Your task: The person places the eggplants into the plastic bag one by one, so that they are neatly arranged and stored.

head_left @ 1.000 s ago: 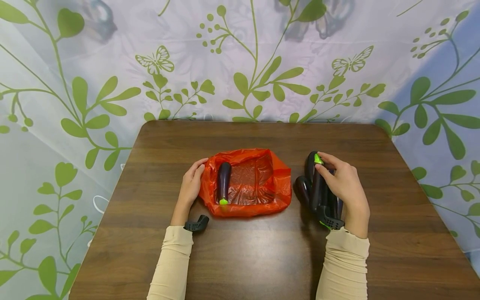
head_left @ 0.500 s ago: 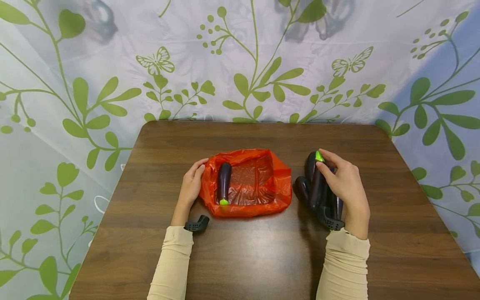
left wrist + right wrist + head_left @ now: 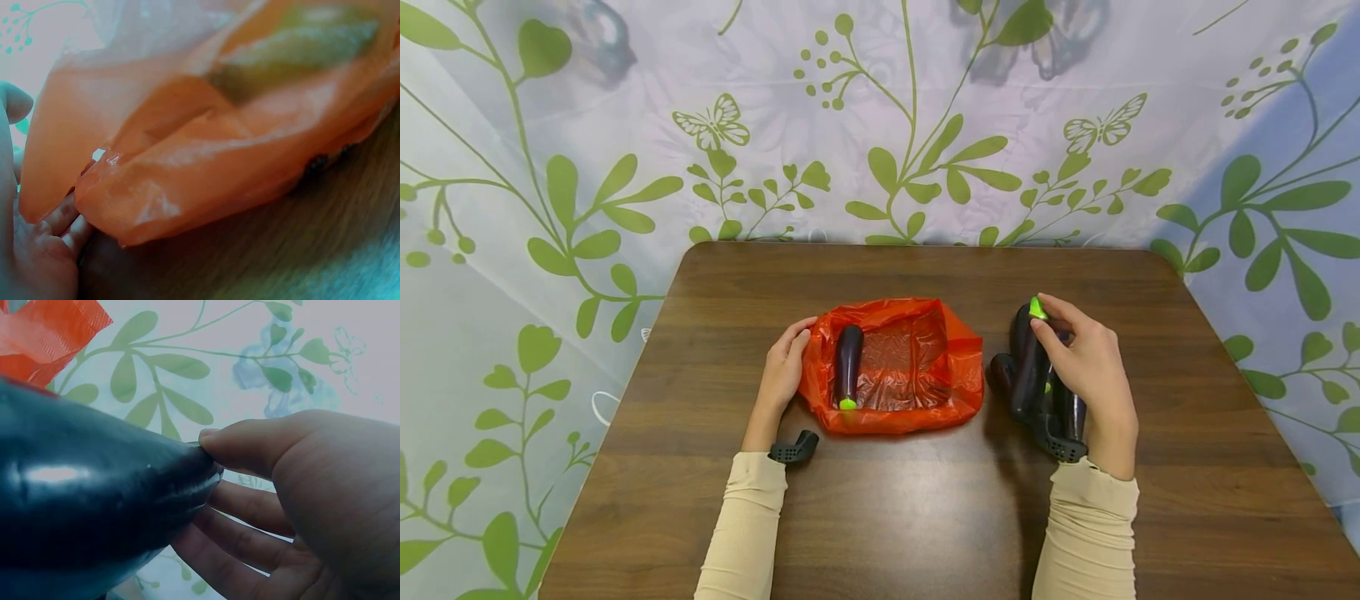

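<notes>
The brown table (image 3: pixel 910 517) is crossed from six o'clock by two cream sleeves (image 3: pixel 741 525). A red plastic bag (image 3: pixel 964 367) is spread upon it, mouth open. The bag's nine o'clock edge is touched by the left hand (image 3: pixel 784 367), thumb parted from fingers; whether the film is gripped cannot be told. At three o'clock from the bag, the right hand (image 3: pixel 1092 362) is arched, and the green-capped, twelve o'clock end of a glossy dark eggplant (image 3: pixel 1028 375) is pinched by thumb and fingers, beside other eggplants (image 3: pixel 1001 372). Inside the bag, a purple-black eggplant (image 3: pixel 848 362) is seen along the nine o'clock side, its green cap (image 3: pixel 847 404) pointed to six.
</notes>
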{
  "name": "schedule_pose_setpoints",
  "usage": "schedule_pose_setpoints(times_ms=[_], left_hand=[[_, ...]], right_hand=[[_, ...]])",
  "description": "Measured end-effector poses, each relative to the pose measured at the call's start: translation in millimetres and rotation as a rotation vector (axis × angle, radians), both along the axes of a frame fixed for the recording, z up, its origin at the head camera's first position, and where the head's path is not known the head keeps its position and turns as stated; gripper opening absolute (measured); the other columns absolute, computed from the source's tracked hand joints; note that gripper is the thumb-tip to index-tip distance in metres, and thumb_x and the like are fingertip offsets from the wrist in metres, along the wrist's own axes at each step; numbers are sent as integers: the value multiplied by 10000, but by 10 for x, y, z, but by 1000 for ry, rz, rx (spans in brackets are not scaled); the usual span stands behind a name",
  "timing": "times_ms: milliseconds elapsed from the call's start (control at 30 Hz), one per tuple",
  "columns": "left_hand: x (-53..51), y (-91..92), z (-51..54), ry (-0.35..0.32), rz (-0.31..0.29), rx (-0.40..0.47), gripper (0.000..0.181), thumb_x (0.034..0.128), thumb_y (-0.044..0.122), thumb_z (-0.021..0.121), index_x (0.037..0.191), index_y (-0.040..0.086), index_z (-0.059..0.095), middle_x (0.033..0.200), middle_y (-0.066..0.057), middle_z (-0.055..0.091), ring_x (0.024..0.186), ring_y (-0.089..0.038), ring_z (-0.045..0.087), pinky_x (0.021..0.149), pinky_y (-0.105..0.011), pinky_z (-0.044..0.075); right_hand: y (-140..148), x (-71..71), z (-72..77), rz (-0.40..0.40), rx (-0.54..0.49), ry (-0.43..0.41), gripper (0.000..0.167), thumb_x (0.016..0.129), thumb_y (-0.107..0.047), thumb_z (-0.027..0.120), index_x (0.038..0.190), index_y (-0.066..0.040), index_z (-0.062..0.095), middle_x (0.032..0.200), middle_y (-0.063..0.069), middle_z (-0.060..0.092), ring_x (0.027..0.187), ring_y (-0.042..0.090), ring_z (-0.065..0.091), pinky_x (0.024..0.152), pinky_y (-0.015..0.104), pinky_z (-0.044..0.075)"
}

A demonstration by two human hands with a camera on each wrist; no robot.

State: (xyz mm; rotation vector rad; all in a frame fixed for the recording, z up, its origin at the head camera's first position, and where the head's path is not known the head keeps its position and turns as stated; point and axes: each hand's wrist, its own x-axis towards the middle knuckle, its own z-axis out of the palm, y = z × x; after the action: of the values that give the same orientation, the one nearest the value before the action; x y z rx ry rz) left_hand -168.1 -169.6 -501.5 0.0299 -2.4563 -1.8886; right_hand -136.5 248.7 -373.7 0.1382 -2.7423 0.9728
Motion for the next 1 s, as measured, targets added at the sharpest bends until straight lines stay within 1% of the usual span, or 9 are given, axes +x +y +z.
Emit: schedule_pose_setpoints(times_ms=[233,333,567,800,1000], left_hand=[[-4,6,-11,7,3,-1,452,1093,443,422,1438,209,595,1467,-82,587,1348,-308,539,1173,-528,390],[-4,4,-11,6,2,2,449,1092,449,421,1434,217,598,1462,-73,588,1343,-299,542,1169,-522,399],[3,4,1,7,2,6,448,1090,453,425,1433,222,599,1464,-68,586,1338,-298,543,1168,-523,401],[2,1,-8,27,-8,22,448,1094,438,435,1436,197,594,1456,-81,592,1336,-296,545,1164,-523,401],[-4,-10,-24,20,-14,32,457,1090,452,439,1437,200,595,1451,-81,596,1320,-295,557,1153,-519,416]], right_hand=[[-64,-5,25,8,-36,47,446,1016,-227,660,1436,-89,606,1276,205,701,1095,354,699,792,39,407],[-84,-5,34,15,-52,53,446,1014,-223,663,1434,-86,607,1281,216,694,1098,368,695,791,35,411],[-142,-6,54,15,-67,57,435,1018,-236,657,1433,-111,612,1256,192,706,1114,355,697,806,19,405],[-180,1,55,21,-89,59,447,1023,-257,651,1448,-126,601,1289,182,693,1151,357,679,795,-10,385],[-211,-4,50,23,-106,77,445,1022,-264,653,1447,-139,605,1337,151,679,1118,320,688,786,5,409]])
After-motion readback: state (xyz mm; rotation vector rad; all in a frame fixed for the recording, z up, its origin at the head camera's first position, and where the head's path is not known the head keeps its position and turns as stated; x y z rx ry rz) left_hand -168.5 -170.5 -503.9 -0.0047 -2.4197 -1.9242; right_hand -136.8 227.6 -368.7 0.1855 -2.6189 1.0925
